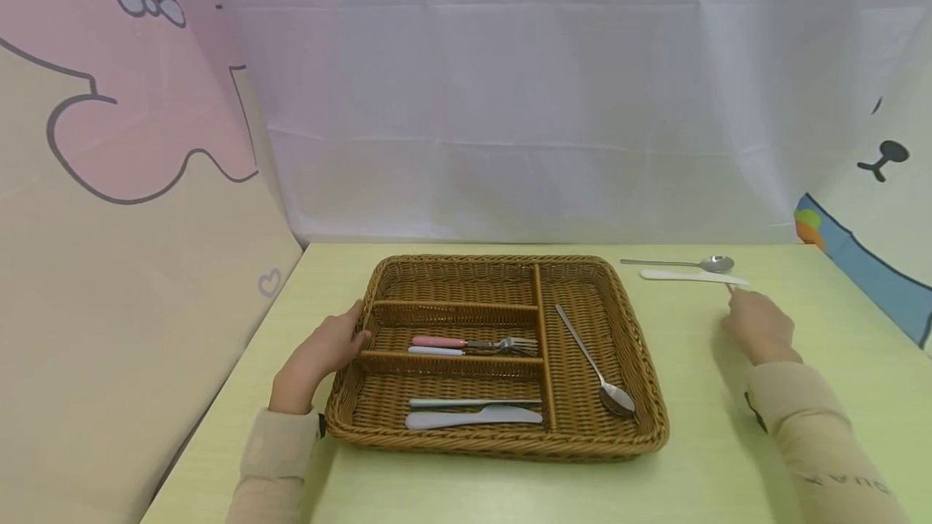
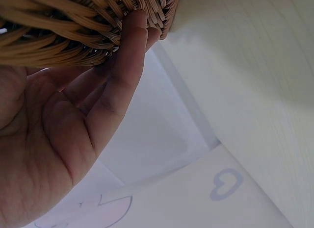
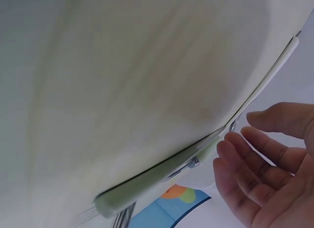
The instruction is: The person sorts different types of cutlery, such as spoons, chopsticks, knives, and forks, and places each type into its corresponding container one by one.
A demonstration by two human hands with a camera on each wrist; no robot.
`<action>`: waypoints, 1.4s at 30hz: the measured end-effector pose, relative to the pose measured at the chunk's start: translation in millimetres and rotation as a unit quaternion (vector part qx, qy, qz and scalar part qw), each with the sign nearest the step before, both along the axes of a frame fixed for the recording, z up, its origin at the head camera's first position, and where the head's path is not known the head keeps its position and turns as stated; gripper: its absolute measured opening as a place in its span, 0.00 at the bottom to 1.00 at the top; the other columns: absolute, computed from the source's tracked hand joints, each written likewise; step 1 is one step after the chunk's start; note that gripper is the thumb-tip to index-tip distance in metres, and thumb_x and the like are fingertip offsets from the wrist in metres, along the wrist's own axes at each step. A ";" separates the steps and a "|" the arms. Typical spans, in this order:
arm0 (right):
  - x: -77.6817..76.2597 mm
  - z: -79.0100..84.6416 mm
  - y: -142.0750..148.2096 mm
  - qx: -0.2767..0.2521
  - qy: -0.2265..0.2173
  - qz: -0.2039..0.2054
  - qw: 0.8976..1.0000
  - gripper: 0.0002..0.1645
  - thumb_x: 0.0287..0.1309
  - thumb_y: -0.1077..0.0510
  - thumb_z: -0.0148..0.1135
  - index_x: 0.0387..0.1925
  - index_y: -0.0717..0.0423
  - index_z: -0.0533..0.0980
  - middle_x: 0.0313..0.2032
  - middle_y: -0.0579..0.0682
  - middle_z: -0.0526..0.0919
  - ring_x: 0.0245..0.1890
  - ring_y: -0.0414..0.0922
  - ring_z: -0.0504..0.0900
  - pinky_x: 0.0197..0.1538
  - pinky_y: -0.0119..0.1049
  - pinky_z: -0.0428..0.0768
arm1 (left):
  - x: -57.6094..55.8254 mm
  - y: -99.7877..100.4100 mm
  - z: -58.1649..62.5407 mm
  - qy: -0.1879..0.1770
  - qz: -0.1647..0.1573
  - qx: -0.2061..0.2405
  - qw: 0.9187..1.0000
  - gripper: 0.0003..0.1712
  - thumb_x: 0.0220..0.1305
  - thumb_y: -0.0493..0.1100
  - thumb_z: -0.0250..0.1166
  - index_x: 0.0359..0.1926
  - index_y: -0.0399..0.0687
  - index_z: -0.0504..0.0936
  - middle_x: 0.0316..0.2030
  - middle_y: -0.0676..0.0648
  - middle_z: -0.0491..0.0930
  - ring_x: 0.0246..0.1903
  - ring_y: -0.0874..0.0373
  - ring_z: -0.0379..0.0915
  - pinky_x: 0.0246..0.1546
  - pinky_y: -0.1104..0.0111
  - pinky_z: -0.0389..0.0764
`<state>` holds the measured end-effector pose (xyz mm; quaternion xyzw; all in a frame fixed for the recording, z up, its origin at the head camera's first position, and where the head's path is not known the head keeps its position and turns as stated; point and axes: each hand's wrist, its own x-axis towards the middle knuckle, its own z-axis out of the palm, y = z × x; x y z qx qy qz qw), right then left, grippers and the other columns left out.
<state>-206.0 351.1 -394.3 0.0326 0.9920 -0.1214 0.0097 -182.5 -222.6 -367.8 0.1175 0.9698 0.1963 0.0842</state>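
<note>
My left hand (image 1: 331,346) grips the left rim of a brown wicker cutlery tray (image 1: 480,445), and its fingers (image 2: 125,71) lie along the outer weave. At the right, my right hand (image 1: 760,326) reaches over the table just short of a white knife (image 1: 692,276). In the right wrist view its fingers are loosely bent, thumb apart, with nothing between them. A metal spoon (image 1: 717,264) lies behind that knife. A pale green handle (image 3: 117,196) and fork tines (image 3: 125,215) show on the table in the right wrist view; the head view hides them.
Inside the tray, a pink-handled fork (image 1: 440,341) lies by a white-handled one (image 1: 435,351). The front compartment holds a pale knife (image 1: 473,416) and a thin pale handle (image 1: 466,403); a long spoon (image 1: 615,399) lies in the right one. Printed cloth walls (image 1: 524,103) surround the table.
</note>
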 end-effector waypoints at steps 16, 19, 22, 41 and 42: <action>7.3 3.4 4.5 -0.020 -0.052 -0.051 0.997 0.10 0.50 0.66 0.48 0.21 0.71 0.67 0.17 0.60 0.69 0.18 0.52 0.69 0.20 0.44 0.71 | 0.4 0.7 0.7 -0.008 0.004 0.003 1.000 0.35 0.67 0.38 0.51 0.65 0.23 0.46 0.15 0.47 0.67 0.11 0.61 0.55 0.32 0.57 0.71; 8.6 3.3 5.4 -0.019 -0.058 -0.050 0.997 0.10 0.50 0.66 0.47 0.21 0.71 0.67 0.17 0.61 0.69 0.18 0.52 0.69 0.20 0.45 0.71 | 0.5 0.4 0.8 -0.005 0.005 0.003 1.000 0.35 0.67 0.38 0.51 0.65 0.23 0.46 0.15 0.47 0.67 0.11 0.61 0.56 0.32 0.57 0.71; 9.8 3.1 6.3 -0.020 -0.065 -0.048 0.997 0.09 0.50 0.67 0.46 0.22 0.72 0.67 0.17 0.61 0.70 0.19 0.53 0.70 0.21 0.45 0.71 | 0.4 0.2 0.4 -0.002 0.003 0.000 1.000 0.35 0.67 0.38 0.51 0.65 0.23 0.46 0.16 0.46 0.67 0.12 0.60 0.57 0.33 0.56 0.71; 11.1 1.3 5.6 -0.010 -0.054 -0.016 0.998 0.08 0.46 0.69 0.42 0.20 0.71 0.66 0.18 0.63 0.69 0.19 0.55 0.69 0.21 0.48 0.72 | 0.3 1.4 2.8 -0.005 0.006 0.003 1.000 0.34 0.67 0.38 0.51 0.65 0.24 0.46 0.17 0.47 0.67 0.12 0.60 0.57 0.33 0.57 0.72; 11.3 1.5 5.3 -0.010 -0.054 -0.015 0.998 0.07 0.45 0.69 0.43 0.20 0.71 0.66 0.18 0.63 0.69 0.19 0.55 0.69 0.21 0.48 0.72 | 0.4 1.3 2.7 -0.005 0.006 0.003 1.000 0.34 0.66 0.37 0.51 0.65 0.24 0.46 0.16 0.46 0.67 0.12 0.60 0.57 0.32 0.57 0.72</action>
